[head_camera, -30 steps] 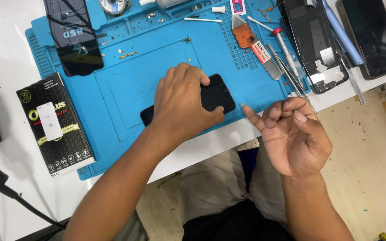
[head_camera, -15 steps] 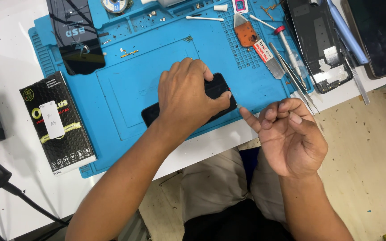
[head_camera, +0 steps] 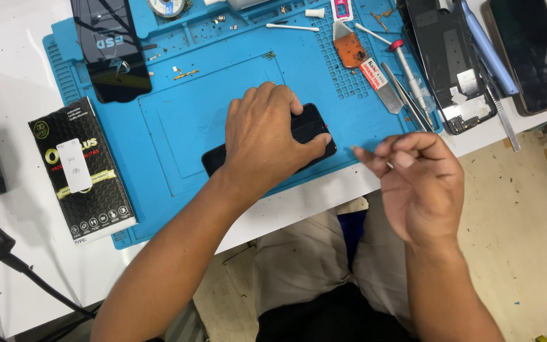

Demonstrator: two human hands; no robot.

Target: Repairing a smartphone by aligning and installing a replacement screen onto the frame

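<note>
My left hand lies flat over a black phone and presses it onto the blue work mat; its thumb hooks the phone's right end. Only the two ends of the phone show. My right hand hovers just off the table's front edge, to the right of the phone and not touching it. Its fingers are curled, with thumb and forefinger pinched and pointing left. A tiny pale speck shows between them, too small to name.
A black carton lies on the mat's left edge, a dark glass panel behind it. An orange scraper, a flat metal opening tool and a screwdriver lie at back right, beside an opened phone shell and another phone.
My right hand has turned from a loose, palm-up pose to a pinch and moved a little toward the phone. My left hand stays on the phone.
</note>
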